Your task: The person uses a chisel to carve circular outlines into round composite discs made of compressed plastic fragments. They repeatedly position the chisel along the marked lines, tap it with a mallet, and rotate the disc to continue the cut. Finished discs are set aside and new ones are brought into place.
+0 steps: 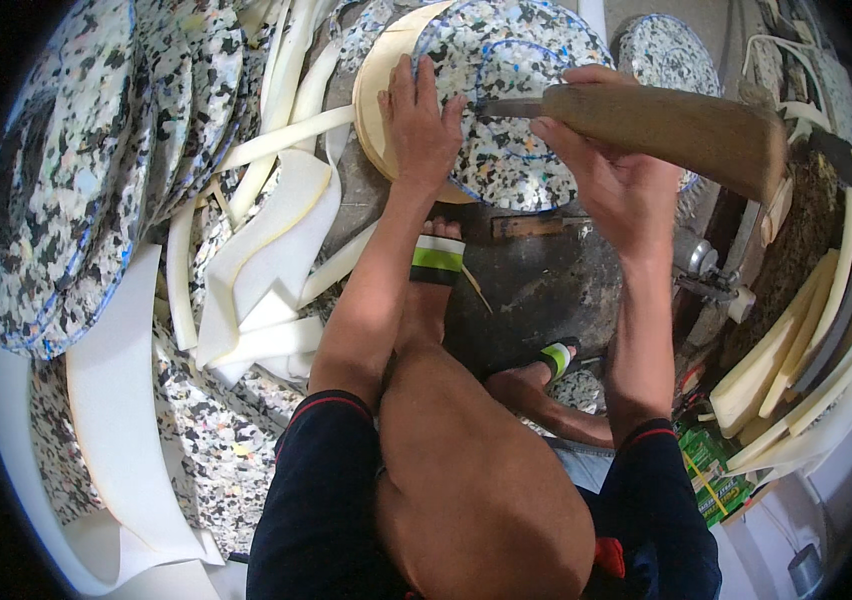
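Observation:
A round slab of speckled black-and-white foam (536,175) with blue lines drawn on it lies in front of me, over a pale round wooden board (379,85) that shows at its left and lower edges. My left hand (424,130) rests flat at the left edge where foam and board meet, fingers stretched out. In my right hand (611,165) is a tool with a thick, widening wooden body (681,135) and a narrow grey metal end (508,108). That end points left, over the foam's upper face. Whether it touches the foam, I cannot tell.
Speckled foam rounds (86,170) are stacked at the left, beside white foam offcuts (271,240). Another foam round (668,55) lies at the far right. Cream foam strips (796,350) lean near a green package (711,475). A metal fitting (701,262) stands beside my right forearm.

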The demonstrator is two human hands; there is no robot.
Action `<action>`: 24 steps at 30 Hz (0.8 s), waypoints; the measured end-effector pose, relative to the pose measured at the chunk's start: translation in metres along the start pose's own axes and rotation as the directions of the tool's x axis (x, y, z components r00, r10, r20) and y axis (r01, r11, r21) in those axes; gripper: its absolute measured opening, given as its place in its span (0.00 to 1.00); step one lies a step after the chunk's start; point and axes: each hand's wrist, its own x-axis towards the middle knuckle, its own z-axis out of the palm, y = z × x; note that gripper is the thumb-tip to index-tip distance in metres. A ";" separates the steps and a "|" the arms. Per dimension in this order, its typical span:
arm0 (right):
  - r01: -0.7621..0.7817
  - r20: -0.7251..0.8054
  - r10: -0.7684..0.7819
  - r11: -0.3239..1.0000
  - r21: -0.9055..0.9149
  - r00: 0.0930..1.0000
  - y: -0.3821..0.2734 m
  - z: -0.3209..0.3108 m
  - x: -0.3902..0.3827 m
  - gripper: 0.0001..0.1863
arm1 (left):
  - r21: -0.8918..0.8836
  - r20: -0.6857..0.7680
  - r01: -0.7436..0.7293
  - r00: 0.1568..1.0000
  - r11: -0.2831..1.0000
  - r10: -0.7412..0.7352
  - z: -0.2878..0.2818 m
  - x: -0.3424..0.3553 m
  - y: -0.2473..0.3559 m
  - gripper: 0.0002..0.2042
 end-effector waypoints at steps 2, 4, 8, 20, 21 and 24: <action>-0.079 0.039 0.083 0.991 -0.110 0.996 0.004 0.009 0.006 0.21 | 0.003 0.014 0.019 1.000 1.000 -0.019 0.000 0.001 0.000 0.33; -0.026 0.029 0.029 0.996 -0.089 0.999 0.005 0.012 0.008 0.21 | 0.005 0.013 0.012 1.000 1.000 -0.012 0.000 0.001 0.000 0.33; -0.028 -0.028 0.030 0.998 0.050 0.999 -0.004 0.002 0.001 0.19 | -0.053 -0.003 0.008 1.000 0.999 -0.008 -0.003 0.000 0.000 0.33; 0.044 0.020 -0.043 0.995 -0.091 0.999 0.004 0.004 0.011 0.20 | -0.039 0.005 0.008 1.000 0.999 -0.008 -0.003 0.001 0.001 0.32; 0.040 0.015 -0.039 0.998 -0.044 0.999 -0.001 -0.001 0.009 0.20 | -0.051 -0.013 -0.003 1.000 0.999 0.003 -0.002 0.003 0.000 0.33; 0.079 0.005 -0.079 0.995 -0.066 0.997 -0.009 -0.004 0.011 0.19 | -0.059 0.015 0.010 1.000 0.998 -0.009 -0.001 0.001 0.001 0.33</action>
